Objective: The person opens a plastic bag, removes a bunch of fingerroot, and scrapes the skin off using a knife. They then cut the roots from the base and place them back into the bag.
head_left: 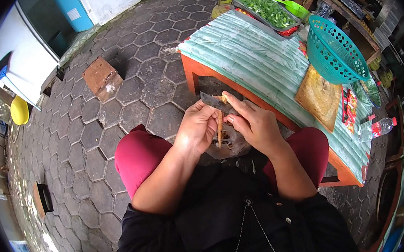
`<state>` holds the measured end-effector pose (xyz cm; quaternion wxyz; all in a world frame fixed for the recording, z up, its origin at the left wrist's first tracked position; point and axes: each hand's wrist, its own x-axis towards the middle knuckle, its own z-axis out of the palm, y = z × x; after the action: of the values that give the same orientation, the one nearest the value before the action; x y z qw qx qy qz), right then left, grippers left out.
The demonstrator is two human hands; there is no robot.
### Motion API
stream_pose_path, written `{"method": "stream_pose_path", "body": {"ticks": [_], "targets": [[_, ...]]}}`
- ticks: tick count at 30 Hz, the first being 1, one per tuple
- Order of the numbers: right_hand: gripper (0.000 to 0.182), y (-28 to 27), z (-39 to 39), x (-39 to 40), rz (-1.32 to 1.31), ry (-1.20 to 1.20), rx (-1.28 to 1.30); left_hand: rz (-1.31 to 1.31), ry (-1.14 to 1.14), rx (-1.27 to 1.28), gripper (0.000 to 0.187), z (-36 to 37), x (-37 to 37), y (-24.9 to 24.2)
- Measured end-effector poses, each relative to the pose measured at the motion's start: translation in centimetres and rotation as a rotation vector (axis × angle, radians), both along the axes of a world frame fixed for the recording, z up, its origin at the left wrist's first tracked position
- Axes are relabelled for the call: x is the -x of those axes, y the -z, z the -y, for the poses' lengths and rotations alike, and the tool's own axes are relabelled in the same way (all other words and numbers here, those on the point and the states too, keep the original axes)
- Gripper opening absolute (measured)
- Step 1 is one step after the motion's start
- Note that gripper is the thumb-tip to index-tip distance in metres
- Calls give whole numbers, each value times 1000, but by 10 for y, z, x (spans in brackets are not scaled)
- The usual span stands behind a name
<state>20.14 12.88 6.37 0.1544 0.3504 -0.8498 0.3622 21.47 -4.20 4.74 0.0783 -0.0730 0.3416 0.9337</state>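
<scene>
Above a plastic bag [233, 145] between the knees, both hands meet. My left hand [196, 126] is closed round a knife, whose wooden handle [220, 129] points down toward me and whose dark blade [214, 101] slants up at the top of the hands. My right hand [256, 121] pinches a small yellowish-brown piece [226, 99] against the blade's end, thumb and forefinger bent round it. The piece is mostly hidden by the fingers. Dark scraps show inside the bag below.
On the low table [253, 48] at the right are a tray of chopped greens [269, 11], a teal basket [333, 50], a wooden board [320, 96], red packets [350, 108] and a bottle [380, 128]. A wooden block [102, 77] sits on the paving at the left.
</scene>
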Motion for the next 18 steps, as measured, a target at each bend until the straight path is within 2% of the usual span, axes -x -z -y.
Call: {"method": "stream_pose_path", "body": {"ticks": [4, 13, 18], "targets": [[50, -1, -1, 0, -27, 15, -33, -66, 50, -43, 11, 7, 3, 14], [47, -1, -1, 1, -22, 23, -44, -71, 46, -10, 9, 6, 2, 12], [44, -3, -2, 1, 108, -41, 42, -94, 44, -5, 9, 6, 2, 7]]}}
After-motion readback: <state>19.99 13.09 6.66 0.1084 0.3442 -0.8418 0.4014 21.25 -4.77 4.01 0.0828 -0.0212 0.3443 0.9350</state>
